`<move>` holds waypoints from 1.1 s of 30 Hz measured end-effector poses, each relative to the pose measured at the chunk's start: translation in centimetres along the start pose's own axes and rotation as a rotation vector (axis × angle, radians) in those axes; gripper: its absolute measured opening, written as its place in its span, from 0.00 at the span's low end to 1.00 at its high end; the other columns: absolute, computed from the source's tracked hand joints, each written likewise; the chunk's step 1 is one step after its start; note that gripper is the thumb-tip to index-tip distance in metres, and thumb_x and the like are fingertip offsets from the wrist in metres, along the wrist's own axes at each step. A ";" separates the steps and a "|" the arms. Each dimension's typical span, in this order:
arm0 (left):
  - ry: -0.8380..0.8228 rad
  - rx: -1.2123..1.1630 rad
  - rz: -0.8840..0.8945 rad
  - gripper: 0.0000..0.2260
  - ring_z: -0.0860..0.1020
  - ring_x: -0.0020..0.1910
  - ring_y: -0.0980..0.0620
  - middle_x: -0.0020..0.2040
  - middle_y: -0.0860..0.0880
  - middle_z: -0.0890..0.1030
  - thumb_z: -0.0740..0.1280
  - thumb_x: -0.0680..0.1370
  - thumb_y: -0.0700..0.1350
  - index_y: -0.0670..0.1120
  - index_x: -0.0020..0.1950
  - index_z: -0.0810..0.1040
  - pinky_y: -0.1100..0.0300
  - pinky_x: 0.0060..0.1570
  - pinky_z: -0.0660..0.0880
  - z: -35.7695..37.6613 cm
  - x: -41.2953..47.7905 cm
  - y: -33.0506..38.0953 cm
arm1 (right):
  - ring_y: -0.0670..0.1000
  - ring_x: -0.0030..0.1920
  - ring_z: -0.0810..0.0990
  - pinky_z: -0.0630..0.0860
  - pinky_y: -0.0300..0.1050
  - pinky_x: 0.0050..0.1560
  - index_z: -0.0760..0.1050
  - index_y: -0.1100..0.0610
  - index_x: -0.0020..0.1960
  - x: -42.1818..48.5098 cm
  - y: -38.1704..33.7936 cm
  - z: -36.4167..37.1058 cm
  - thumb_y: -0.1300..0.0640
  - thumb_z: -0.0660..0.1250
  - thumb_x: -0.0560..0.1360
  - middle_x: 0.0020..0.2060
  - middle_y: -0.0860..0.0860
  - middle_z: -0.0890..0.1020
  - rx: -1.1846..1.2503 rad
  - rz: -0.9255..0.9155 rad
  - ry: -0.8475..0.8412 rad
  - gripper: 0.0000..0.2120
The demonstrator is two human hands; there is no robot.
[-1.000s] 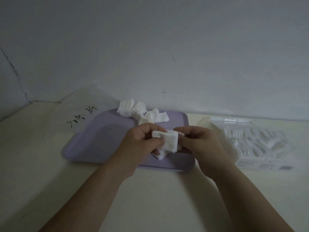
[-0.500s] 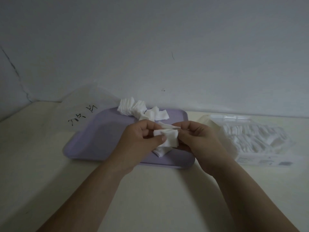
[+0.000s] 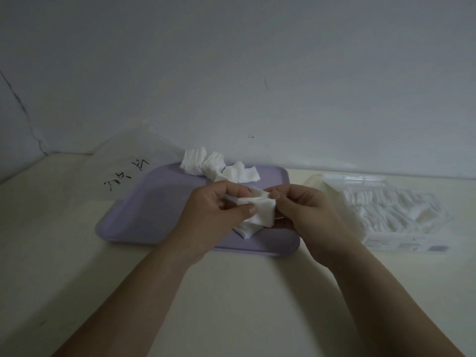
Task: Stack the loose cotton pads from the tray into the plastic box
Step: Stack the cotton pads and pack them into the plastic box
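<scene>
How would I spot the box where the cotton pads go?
On the pale table, find the purple tray in the middle. The plastic box sits just right of it, past the right hand. It is see-through and packed with rows of white pads, while the tray is flat and purple.

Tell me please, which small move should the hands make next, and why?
Probably square the held pads into an even bunch before carrying them to the plastic box. The left hand and right hand both pinch them above the tray, and their edges look uneven.
</scene>
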State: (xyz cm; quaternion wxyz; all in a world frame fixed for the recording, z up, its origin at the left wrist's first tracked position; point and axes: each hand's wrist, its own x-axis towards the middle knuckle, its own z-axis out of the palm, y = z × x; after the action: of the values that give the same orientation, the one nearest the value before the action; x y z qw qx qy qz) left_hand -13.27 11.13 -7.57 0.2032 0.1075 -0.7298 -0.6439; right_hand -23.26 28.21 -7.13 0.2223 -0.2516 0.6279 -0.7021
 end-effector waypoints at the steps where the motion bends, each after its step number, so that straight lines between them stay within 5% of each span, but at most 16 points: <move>1: -0.004 0.002 0.006 0.12 0.80 0.45 0.43 0.52 0.30 0.83 0.80 0.68 0.44 0.49 0.51 0.86 0.32 0.58 0.77 0.0 0.0 0.0 | 0.61 0.47 0.86 0.85 0.51 0.48 0.83 0.66 0.52 0.0 0.0 0.0 0.63 0.63 0.84 0.48 0.66 0.87 0.010 0.005 -0.011 0.11; 4: 0.029 -0.004 0.004 0.18 0.82 0.45 0.42 0.52 0.34 0.84 0.80 0.67 0.45 0.53 0.55 0.84 0.34 0.57 0.79 0.0 0.0 0.0 | 0.59 0.48 0.86 0.84 0.50 0.47 0.84 0.65 0.53 -0.2 -0.3 -0.1 0.56 0.70 0.80 0.48 0.63 0.87 0.043 0.004 -0.119 0.11; 7: 0.023 0.016 -0.032 0.26 0.84 0.52 0.42 0.55 0.45 0.86 0.83 0.65 0.46 0.55 0.61 0.82 0.46 0.58 0.83 -0.2 0.0 0.0 | 0.56 0.48 0.85 0.83 0.54 0.53 0.84 0.62 0.52 -0.3 0.0 -0.1 0.63 0.77 0.73 0.47 0.61 0.87 -0.041 -0.064 -0.167 0.08; 12: -0.026 0.113 0.031 0.05 0.72 0.36 0.52 0.35 0.44 0.79 0.80 0.74 0.42 0.50 0.46 0.87 0.56 0.38 0.70 -0.1 -0.1 -0.2 | 0.56 0.50 0.85 0.79 0.63 0.61 0.83 0.58 0.52 0.0 0.8 0.0 0.73 0.67 0.79 0.49 0.61 0.88 -0.122 -0.128 -0.043 0.12; 15: -0.059 0.105 0.021 0.03 0.73 0.37 0.49 0.39 0.35 0.80 0.78 0.75 0.43 0.49 0.47 0.87 0.53 0.41 0.70 0.0 -0.1 -0.2 | 0.54 0.57 0.85 0.78 0.63 0.67 0.78 0.55 0.65 0.1 1.4 0.6 0.73 0.61 0.81 0.56 0.56 0.86 -0.182 -0.121 0.008 0.19; 19: -0.031 0.163 0.065 0.02 0.77 0.35 0.53 0.38 0.41 0.84 0.75 0.78 0.41 0.48 0.47 0.85 0.55 0.40 0.74 0.5 -0.4 -0.4 | 0.49 0.64 0.81 0.75 0.53 0.71 0.73 0.49 0.72 -0.1 1.9 1.8 0.70 0.57 0.81 0.63 0.46 0.82 -0.268 -0.110 0.022 0.26; 25: 0.040 0.222 0.088 0.08 0.82 0.40 0.51 0.43 0.43 0.85 0.71 0.75 0.45 0.57 0.50 0.85 0.50 0.46 0.80 0.2 0.2 -0.8 | 0.55 0.52 0.86 0.84 0.55 0.52 0.79 0.48 0.62 0.1 1.8 1.6 0.65 0.63 0.77 0.52 0.53 0.86 -0.284 -0.109 0.121 0.19; 28: 0.217 0.502 0.046 0.04 0.82 0.43 0.55 0.46 0.53 0.85 0.72 0.77 0.48 0.56 0.51 0.83 0.55 0.50 0.79 -0.7 0.9 -1.5 | 0.53 0.39 0.86 0.85 0.51 0.39 0.80 0.48 0.56 0.2 1.5 1.2 0.71 0.63 0.78 0.48 0.58 0.85 -0.178 -0.078 0.233 0.19; 33: 0.040 0.788 -0.067 0.18 0.80 0.41 0.52 0.44 0.51 0.80 0.70 0.70 0.67 0.53 0.45 0.81 0.55 0.41 0.76 -1.0 0.9 -2.5 | 0.55 0.36 0.86 0.84 0.48 0.37 0.80 0.54 0.62 0.3 1.8 0.9 0.71 0.62 0.80 0.48 0.59 0.85 -0.026 0.031 0.210 0.18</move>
State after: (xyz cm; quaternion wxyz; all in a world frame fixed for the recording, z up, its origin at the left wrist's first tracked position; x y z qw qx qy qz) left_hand -13.86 9.45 -9.85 0.1396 0.2134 -0.9130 -0.3186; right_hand -22.90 27.14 -8.81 0.1628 -0.1700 0.6604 -0.7130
